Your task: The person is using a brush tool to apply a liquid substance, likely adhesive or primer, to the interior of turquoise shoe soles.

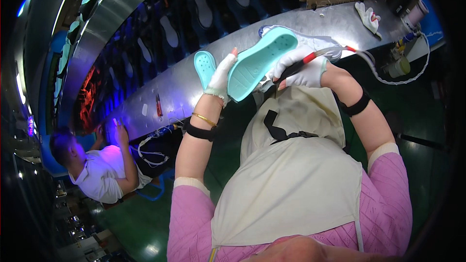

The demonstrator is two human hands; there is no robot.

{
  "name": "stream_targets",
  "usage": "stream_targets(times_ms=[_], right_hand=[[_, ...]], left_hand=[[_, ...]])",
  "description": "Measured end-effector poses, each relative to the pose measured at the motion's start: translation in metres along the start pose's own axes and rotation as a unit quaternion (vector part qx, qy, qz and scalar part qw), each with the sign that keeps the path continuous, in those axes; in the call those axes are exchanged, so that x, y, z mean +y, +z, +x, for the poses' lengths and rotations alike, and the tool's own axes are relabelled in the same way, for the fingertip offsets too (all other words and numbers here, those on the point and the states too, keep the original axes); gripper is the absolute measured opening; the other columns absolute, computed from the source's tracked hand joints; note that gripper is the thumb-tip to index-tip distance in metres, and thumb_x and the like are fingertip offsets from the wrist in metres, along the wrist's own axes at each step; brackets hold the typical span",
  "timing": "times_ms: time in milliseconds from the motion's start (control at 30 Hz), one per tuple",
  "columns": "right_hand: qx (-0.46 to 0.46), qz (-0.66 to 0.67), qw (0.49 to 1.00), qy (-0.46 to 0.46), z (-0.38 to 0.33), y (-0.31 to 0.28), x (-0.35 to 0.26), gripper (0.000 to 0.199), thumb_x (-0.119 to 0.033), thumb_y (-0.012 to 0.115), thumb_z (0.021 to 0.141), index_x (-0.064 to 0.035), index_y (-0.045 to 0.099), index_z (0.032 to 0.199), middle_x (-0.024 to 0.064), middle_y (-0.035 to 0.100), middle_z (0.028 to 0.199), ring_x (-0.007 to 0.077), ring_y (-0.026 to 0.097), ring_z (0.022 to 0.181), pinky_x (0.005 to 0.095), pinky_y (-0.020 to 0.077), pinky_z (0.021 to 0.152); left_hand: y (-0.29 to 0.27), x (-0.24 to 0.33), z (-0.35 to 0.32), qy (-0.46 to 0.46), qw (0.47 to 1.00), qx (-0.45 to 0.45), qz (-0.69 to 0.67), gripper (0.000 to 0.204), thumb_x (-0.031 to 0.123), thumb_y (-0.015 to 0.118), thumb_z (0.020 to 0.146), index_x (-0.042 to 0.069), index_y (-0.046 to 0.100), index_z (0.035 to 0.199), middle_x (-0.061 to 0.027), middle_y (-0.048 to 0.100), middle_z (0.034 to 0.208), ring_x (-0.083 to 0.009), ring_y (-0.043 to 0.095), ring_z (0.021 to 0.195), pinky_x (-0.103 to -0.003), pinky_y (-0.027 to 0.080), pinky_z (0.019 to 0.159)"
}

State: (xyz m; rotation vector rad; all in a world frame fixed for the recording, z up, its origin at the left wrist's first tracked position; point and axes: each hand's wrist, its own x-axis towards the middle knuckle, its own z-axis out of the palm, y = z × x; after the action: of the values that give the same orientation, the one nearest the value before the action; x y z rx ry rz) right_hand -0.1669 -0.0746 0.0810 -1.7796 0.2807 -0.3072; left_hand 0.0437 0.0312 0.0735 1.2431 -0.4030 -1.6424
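While the left hand [221, 75] clamps the mint shoe [259, 60] sole-up above the steel bench [194, 75], steadying it, the right hand [301, 68] pinches a corded pen tool [310, 59] against its heel edge.

The left hand [221, 75], in a white glove, supports a mint-green shoe sole [259, 60] from its left edge, sole face turned toward the wearer. The right hand [301, 68], also gloved, has its grip closed on a red-and-black pen-shaped tool [303, 64] whose tip meets the sole's right edge. A white cable [388, 78] runs right from the tool. A second mint sole [205, 65] lies on the metal bench [184, 82] just left. A spare glove [369, 18] rests far right. Another person [104, 170] works at the left.
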Motion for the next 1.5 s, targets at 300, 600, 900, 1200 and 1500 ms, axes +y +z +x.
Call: stream_targets(times_ms=[300, 600, 900, 1200, 1500], right_hand=[[0.176, 0.056, 0.978, -0.095, 0.009, 0.062, 0.014, 0.010, -0.013, 0.069, 0.080, -0.0056, 0.063, 0.082, -0.0017, 0.061, 0.078, 0.0036, 0.053, 0.070, 0.0204, 0.0438, 0.063], [0.221, 0.198, 0.951, -0.080, 0.018, 0.054, 0.019, 0.008, -0.009, 0.066, 0.083, -0.0046, 0.063, 0.088, 0.0017, 0.063, 0.086, 0.0050, 0.056, 0.079, 0.0234, 0.0465, 0.074], [0.330, 0.138, 0.920, -0.161, 0.046, -0.015, 0.017, 0.007, -0.004, 0.069, 0.079, -0.0041, 0.062, 0.081, 0.0017, 0.065, 0.083, 0.0086, 0.060, 0.079, 0.0234, 0.0484, 0.073], [0.197, -0.081, 0.953, -0.215, 0.004, 0.023, 0.003, 0.016, 0.001, 0.069, 0.070, -0.0057, 0.062, 0.083, 0.0084, 0.065, 0.088, 0.0221, 0.064, 0.084, 0.0309, 0.0497, 0.078], [0.175, -0.214, 0.927, -0.252, 0.007, 0.001, -0.013, 0.017, 0.005, 0.066, 0.070, -0.0083, 0.058, 0.077, 0.0065, 0.062, 0.085, 0.0249, 0.060, 0.082, 0.0321, 0.0477, 0.077]], left_hand=[[-0.003, -0.045, 0.016, 0.234, 0.924, -0.113, -0.280, 0.066, 0.054, 0.033, 0.091, 0.004, 0.036, 0.135, -0.0204, 0.046, 0.129, -0.0351, 0.050, 0.114, -0.047, 0.039, 0.099], [0.014, -0.057, 0.012, 0.227, 0.928, 0.002, -0.296, 0.060, 0.052, 0.037, 0.091, 0.005, 0.045, 0.128, -0.0139, 0.055, 0.120, -0.0286, 0.056, 0.105, -0.041, 0.045, 0.092], [0.027, -0.063, -0.009, 0.224, 0.931, -0.150, -0.246, 0.077, 0.059, 0.039, 0.087, 0.003, 0.030, 0.138, -0.0216, 0.045, 0.129, -0.0379, 0.054, 0.109, -0.049, 0.048, 0.089], [0.006, -0.054, -0.011, 0.266, 0.948, -0.076, -0.160, 0.076, 0.060, 0.036, 0.088, 0.002, 0.031, 0.137, -0.0220, 0.050, 0.124, -0.0378, 0.057, 0.106, -0.046, 0.047, 0.091], [0.008, -0.046, -0.015, 0.287, 0.956, 0.025, -0.049, 0.068, 0.056, 0.028, 0.092, -0.001, 0.045, 0.125, -0.0180, 0.062, 0.106, -0.0266, 0.063, 0.093, -0.034, 0.050, 0.083]])
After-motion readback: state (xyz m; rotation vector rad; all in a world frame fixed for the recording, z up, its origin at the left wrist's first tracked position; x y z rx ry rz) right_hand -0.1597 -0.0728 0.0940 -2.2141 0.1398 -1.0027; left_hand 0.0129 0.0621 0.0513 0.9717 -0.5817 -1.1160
